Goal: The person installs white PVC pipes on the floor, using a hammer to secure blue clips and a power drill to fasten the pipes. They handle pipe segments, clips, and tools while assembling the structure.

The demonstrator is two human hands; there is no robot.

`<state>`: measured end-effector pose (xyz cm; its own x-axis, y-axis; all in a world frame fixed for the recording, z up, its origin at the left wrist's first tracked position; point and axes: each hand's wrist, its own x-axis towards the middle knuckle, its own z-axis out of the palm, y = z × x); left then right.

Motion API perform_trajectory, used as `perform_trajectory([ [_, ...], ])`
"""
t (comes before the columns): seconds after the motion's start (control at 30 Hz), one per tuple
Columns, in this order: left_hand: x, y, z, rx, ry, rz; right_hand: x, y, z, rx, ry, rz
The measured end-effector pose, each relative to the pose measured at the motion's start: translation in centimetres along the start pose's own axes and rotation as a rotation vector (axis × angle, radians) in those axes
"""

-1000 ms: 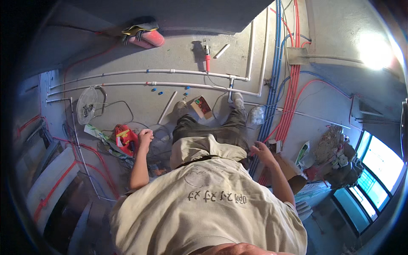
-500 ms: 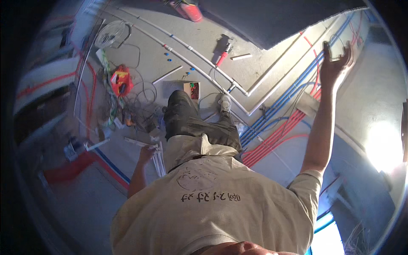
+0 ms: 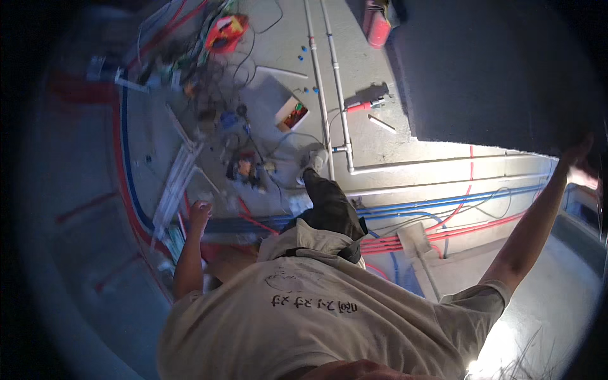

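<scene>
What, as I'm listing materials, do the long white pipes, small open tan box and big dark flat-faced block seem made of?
Long white pipes: probably plastic, smooth, with collar-like couplings.
Small open tan box: likely cardboard, matte, with thin flat walls.
Big dark flat-faced block near the right hand: matte, perhaps board or concrete; shadow leaves that open.

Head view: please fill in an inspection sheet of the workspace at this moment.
Surface: grey floor, with long white pipes across it.
Job's things: loose white lengths near the left hand; dark slab by the right hand.
Clutter: cardboard box of small parts, red bag, blue fittings, red-handled tool.
Hands: left part-curled, nothing seen in it; right at the slab's edge, contact unclear.
Cables: thin dark cable beside the red bag; red conduits and blue conduits run rightward.
Surroundings: bright light at lower right; far left dim and blurred.
</scene>
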<state>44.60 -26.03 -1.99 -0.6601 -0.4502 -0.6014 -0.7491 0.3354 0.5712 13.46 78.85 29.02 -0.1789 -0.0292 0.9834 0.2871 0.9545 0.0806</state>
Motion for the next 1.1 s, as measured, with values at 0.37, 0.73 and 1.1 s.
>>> perform_trajectory([
  [0.37, -30.8, -23.0, 22.2, 0.454, -0.514, 0.32, -1.7, -2.5, 2.9, 0.021, 0.194, 0.248],
  [0.73, -31.4, -13.1, 27.6, -0.305, -0.072, -0.285, -1.3, -3.5, 1.7, 0.436, -0.048, 0.502],
  [1.1, -34.7, -14.7, 29.3, -0.214, -0.109, -0.295, -1.7, -4.0, 2.4, 0.551, -0.129, 0.581],
])
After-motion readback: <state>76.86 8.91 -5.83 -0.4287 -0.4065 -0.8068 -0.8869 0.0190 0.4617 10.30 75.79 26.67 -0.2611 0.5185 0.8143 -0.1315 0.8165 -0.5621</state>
